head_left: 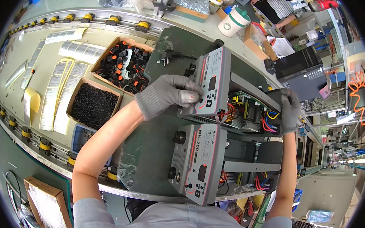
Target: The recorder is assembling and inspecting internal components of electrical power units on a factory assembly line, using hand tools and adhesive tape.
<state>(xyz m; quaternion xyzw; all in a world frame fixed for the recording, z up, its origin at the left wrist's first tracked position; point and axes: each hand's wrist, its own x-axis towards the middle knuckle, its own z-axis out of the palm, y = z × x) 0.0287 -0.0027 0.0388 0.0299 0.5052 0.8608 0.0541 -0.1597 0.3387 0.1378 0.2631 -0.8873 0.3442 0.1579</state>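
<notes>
Two grey machine units with red-trimmed front panels lie open on a dark green mat (151,145). My left hand (168,94), in a grey glove, presses on the front panel of the far unit (214,80), fingertips at a small knob near its lower corner. My right hand (290,109), also gloved, grips the far end of that unit's black frame beside its coloured wiring (249,112). The near unit (198,159) lies untouched below my hands, its black knobs facing left.
A cardboard box of black and orange knobs (125,65) and a box of small black parts (93,105) sit to the left, beside strips of labels (60,92). A white and green cup (234,22) stands at the back. Roller rails edge the bench. Another person sits far right.
</notes>
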